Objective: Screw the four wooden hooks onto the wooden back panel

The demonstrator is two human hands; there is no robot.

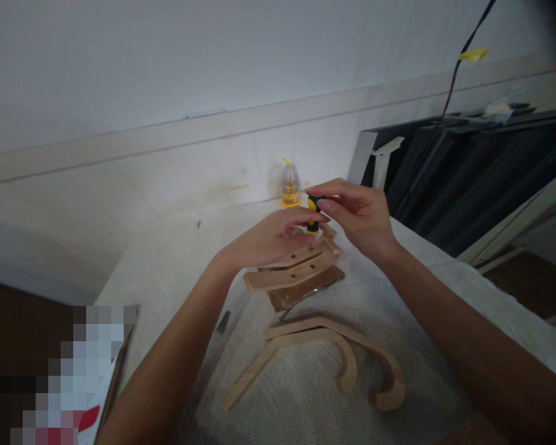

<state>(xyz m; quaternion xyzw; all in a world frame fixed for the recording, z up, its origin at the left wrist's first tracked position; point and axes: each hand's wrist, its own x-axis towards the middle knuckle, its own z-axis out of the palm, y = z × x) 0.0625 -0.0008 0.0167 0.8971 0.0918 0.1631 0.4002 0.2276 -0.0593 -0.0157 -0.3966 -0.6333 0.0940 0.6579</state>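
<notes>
"Where's the screwdriver?"
"The right hand pinches its top. It stands almost straight up, and the wooden piece is just under the fingers."
"And the left hand?"
"Lower, nearer the wood. Finger and thumb go around the screwdriver's bottom part; I can't tell if they squeeze."

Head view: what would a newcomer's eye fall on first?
Probably the yellow-and-black screwdriver mid-picture, its top pinched by the right hand, with the left hand at its lower part. Next come the two hooked wooden pieces on the pale surface nearer the camera, then the clear, yellow-based container by the wall beyond the hands.
</notes>
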